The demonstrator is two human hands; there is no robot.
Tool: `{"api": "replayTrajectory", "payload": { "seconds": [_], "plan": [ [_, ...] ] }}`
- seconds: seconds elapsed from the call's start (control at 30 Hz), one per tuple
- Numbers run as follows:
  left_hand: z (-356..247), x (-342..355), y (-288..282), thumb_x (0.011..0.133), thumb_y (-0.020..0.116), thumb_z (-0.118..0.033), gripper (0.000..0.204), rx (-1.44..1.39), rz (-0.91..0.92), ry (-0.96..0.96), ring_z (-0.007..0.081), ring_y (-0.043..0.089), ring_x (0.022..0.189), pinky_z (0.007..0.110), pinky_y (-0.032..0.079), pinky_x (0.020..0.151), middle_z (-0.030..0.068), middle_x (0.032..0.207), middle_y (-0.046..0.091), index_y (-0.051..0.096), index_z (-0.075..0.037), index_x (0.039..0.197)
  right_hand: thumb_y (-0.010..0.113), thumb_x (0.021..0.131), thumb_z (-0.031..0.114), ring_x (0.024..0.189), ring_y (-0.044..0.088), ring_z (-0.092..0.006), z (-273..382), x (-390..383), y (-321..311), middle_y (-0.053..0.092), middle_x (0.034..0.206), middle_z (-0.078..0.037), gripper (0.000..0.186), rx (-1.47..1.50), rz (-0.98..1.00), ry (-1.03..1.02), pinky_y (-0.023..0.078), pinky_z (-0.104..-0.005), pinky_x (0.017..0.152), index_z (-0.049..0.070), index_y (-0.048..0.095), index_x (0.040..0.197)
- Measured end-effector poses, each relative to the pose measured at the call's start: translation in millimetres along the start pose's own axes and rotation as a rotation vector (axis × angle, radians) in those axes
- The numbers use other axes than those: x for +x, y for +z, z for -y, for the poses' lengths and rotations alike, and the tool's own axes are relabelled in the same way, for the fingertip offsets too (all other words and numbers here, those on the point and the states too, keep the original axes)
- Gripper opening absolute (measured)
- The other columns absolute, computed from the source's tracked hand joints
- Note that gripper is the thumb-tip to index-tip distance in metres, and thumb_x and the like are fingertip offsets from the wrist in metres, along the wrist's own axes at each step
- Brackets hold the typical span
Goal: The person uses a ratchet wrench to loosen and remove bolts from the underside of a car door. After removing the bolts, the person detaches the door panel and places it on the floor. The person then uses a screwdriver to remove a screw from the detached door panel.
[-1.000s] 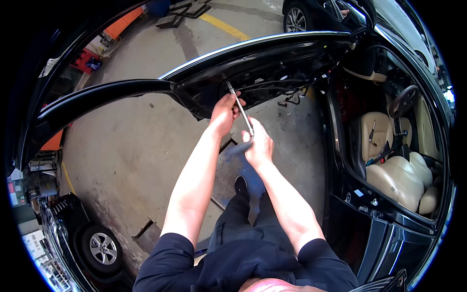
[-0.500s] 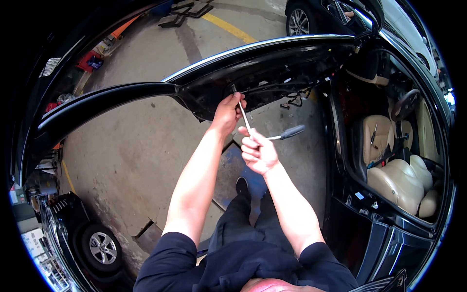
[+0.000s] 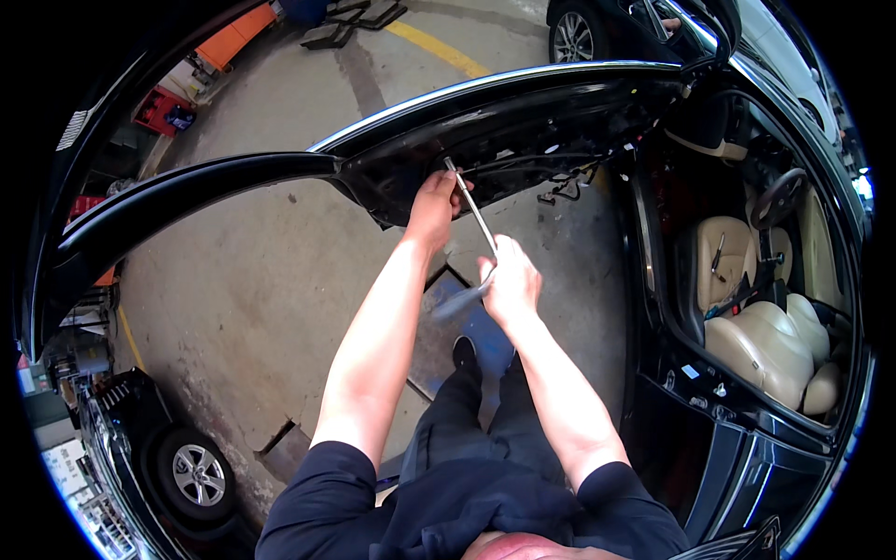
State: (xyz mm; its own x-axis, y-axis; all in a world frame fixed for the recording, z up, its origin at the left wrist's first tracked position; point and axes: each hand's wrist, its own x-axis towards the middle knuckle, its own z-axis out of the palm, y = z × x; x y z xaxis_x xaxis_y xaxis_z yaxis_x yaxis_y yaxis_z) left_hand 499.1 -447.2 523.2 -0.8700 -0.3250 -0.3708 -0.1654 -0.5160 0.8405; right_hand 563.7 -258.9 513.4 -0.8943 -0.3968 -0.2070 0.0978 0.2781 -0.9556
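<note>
Silver metal cranked tool (image 3: 481, 217), slanting from near the inner side of an open black car door (image 3: 560, 121), pinched near its upper end between thumb and fingers of the left hand (image 3: 433, 207) and wrapped lower down, at the bend, in the closed right hand (image 3: 513, 282); contact between tip and door impossible to tell. Blurred grey handle (image 3: 457, 305) jutting leftward from below the right hand, above concrete floor (image 3: 271, 261). Off to the right, inside the car, beige seats (image 3: 763, 343) and a dark steering wheel (image 3: 778, 198).
</note>
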Motion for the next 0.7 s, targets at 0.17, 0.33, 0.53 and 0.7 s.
{"api": "replayTrajectory", "payload": {
  "seconds": [0.17,0.33,0.53,0.7],
  "plan": [
    [2,9,-11,0.112,0.052,-0.025,0.026,0.118,0.027,0.001,0.0082,0.045,0.072,0.024,0.04,0.064,0.0017,0.089,0.064,0.065,-0.004,0.116,0.066,0.104,0.021,0.059,0.048,-0.0078,13,1,-4,0.053,0.078,0.004,0.031,0.913,0.301,0.409,0.039,-0.0236,0.051,0.003,0.06,0.128],
    [-2,0,-1,0.113,0.047,-0.018,0.028,-0.26,0.13,-0.048,0.0096,0.046,0.076,0.025,0.041,0.067,0.006,0.098,0.067,0.061,-0.001,0.13,0.068,0.102,0.02,0.059,0.039,-0.0025,22,1,-20,0.05,0.076,0.006,0.038,0.632,0.25,0.272,0.031,-0.0201,0.052,0.0,0.06,0.133],
    [1,6,-11,0.112,0.047,-0.014,0.032,-0.279,0.103,0.016,0.01,0.046,0.078,0.025,0.041,0.069,0.0089,0.105,0.07,0.058,0.0,0.139,0.073,0.098,0.019,0.07,0.049,-0.003,32,0,-20,0.056,0.08,0.006,0.04,0.263,0.126,0.081,0.038,-0.021,0.063,-0.001,0.063,0.131],
    [1,7,0,0.112,0.048,-0.016,0.03,-0.283,0.068,0.008,0.0096,0.046,0.076,0.025,0.041,0.068,0.0089,0.104,0.071,0.059,-0.001,0.135,0.073,0.098,0.019,0.069,0.054,-0.0071,27,4,-20,0.06,0.081,0.004,0.037,0.371,0.091,0.116,0.043,-0.024,0.063,-0.001,0.064,0.127]
  ]
}}
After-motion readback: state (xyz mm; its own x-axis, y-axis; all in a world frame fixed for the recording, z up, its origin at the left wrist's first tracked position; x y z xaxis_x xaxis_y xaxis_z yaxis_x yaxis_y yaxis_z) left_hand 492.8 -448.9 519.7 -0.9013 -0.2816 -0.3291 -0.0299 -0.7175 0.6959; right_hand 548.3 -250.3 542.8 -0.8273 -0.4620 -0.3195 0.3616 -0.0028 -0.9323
